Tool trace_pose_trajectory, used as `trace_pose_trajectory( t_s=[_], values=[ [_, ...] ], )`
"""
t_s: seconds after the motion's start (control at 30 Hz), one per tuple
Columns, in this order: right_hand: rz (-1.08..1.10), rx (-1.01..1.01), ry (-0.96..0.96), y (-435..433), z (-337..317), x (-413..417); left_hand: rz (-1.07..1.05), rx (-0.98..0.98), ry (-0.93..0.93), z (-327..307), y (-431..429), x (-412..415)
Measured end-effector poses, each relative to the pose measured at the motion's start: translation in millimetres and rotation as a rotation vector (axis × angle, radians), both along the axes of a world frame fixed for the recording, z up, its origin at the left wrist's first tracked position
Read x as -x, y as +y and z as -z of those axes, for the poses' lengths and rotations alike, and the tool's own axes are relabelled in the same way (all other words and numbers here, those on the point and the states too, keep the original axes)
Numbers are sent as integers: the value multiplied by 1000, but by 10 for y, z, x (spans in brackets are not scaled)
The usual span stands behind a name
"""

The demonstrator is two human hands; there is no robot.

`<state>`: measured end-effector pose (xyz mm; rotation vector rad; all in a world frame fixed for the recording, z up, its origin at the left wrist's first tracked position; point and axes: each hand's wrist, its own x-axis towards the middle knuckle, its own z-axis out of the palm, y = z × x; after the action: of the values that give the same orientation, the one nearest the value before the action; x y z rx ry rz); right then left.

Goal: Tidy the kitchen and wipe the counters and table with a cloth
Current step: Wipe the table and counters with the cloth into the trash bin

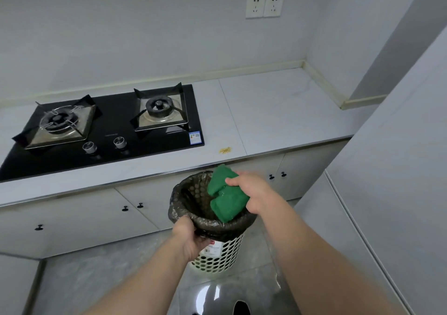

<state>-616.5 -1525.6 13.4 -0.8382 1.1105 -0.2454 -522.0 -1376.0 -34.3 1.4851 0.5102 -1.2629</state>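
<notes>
Evidently I'm partway through the wiping step, at the point where whatever the cloth carries gets emptied out. My right hand has its fingers and thumb curled round the green cloth and holds it bunched right over the mouth of the bin, with the lowest corner dipping just inside the rim. My left hand grips the near rim, fingers wrapped round the edge where the black liner folds over. The bin has a white wall full of round holes. It sits in front of the cupboard doors, with its far rim just below the front edge of the counter. I cannot tell whether it stands on the floor or is lifted clear of it. A small patch of yellow crumbs lies on the counter near that front edge, just right of the stove and almost straight above the bin. I judge the next move to be a shake of the cloth into the liner. After that the cloth goes up to sweep those crumbs toward the near edge, so they drop in. That calls for the left hand to keep the rim tucked close under the edge, or the crumbs will land on the floor. The cloth looks thick and fuzzy, a deep even green, squeezed into two soft lobes. I would expect it to flop open if my grip loosened. Whether it is damp I cannot say.
</notes>
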Motion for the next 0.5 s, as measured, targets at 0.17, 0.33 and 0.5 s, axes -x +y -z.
trace_pose_trajectory(
  t_s=[0.17,0.33,0.5],
  values=[
    [79,100,4,-170,-126,42,36,27,-2,-25,-90,-66],
    [171,329,2,-581,-250,-13,12,34,23,112,-138,-52],
    [93,737,205,-1412,-94,-250,-59,36,44,311,-242,-22]
  ],
)
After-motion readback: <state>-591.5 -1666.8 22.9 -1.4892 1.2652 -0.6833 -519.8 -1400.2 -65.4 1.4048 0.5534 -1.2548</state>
